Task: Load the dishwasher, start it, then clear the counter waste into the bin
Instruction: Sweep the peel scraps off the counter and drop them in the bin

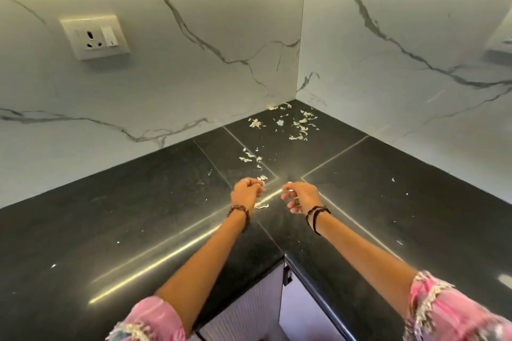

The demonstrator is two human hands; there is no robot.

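Observation:
Pale peel scraps (300,126) lie scattered over the black corner counter (124,216), thickest near the wall corner, with a smaller patch (250,158) closer to me. My left hand (246,192) is over the counter with fingers curled round a few scraps. My right hand (300,196) is beside it, a hand's width apart, fingers curled and pinching small pale scraps. One scrap (261,206) lies on the counter between my wrists.
White marble-look walls meet behind the counter. A wall socket with a switch (95,37) sits on the left wall. Tiny flecks (392,179) dot the right side of the counter. Cabinet fronts (249,313) show under the counter's inner corner.

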